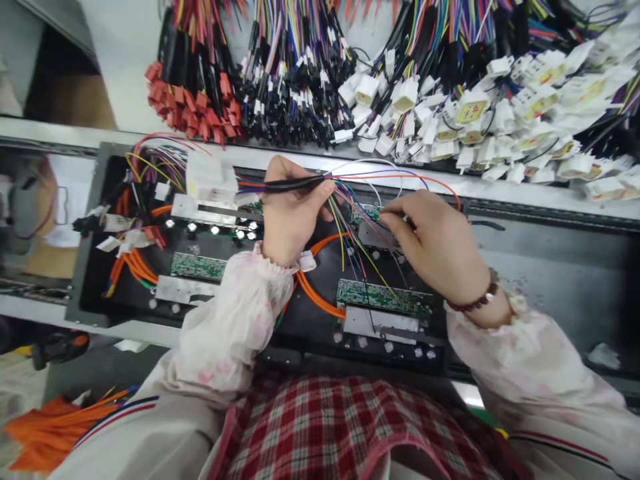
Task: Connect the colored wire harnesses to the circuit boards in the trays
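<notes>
My left hand grips a black-sleeved wire bundle, whose thin coloured wires fan out to the right. My right hand reaches in from the right, its fingertips pinched on a thin wire beside a small green circuit board. Both hands hover over a black panel in a metal frame. Below them lie a larger green circuit board and thick orange cables. A white connector block sits on the panel's far left side.
Harness bundles lie along the far side, with red connectors, black terminals and white connectors. A metal rail runs behind the panel. Loose orange wires lie at lower left, and a plaid apron covers my front.
</notes>
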`<state>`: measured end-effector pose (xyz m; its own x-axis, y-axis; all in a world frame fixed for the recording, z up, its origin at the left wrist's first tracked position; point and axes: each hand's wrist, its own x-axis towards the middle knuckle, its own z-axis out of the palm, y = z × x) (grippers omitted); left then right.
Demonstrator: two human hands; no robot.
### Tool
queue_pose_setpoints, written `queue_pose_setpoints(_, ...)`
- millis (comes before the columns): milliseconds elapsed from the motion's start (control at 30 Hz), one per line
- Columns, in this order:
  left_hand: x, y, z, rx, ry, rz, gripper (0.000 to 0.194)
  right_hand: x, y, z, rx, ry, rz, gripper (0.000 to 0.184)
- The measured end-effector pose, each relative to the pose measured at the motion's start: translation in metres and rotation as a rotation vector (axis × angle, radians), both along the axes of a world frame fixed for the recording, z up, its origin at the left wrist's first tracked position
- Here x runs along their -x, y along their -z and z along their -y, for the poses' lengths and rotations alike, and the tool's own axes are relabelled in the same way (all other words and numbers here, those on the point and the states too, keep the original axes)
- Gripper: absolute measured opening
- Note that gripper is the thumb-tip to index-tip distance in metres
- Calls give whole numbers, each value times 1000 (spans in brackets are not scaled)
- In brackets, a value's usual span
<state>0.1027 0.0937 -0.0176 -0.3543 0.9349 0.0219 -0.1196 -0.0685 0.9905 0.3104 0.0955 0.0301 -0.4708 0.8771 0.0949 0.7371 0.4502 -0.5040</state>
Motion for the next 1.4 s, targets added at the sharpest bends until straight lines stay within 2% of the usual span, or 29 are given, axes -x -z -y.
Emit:
queue_pose_setpoints(100,0,0,1,13,17,17,51,15,11,-7,34,27,-28,19)
queue_pose_setpoints(200,0,-2,3,28,28,52,49,14,17,-9,21,-2,6,13)
queue_pose_setpoints(267,0,-5,4,50,27,71,49,9,15,-7,15,-38,66,12)
queue_pose_setpoints(367,0,-7,4,87,40,84,49,2,6,-2,-32,-13,106,13)
queue_pose_setpoints(500,0,-6,5,51,20,62,49,7,1,-1,-99,82,-14,12)
queue_pose_setpoints(667,3,-1,6,-31,23,37,47,19,20,-10,-17,32,-98,5)
queue_pose_setpoints(833,4,5,7,-117,17,-29,43,18,33,-11,-40,22,-141,5)
queue_pose_setpoints(1067,7,9,7,-150,3,-91,41,18,32,-9,-50,21,-134,5)
queue_pose_setpoints(1300,6,1,8,-81,-27,-125,41,24,29,-11,-7,11,-101,3)
queue_pose_setpoints(1400,5,-1,8,-73,-35,-82,41,17,22,-5,-36,39,-35,10)
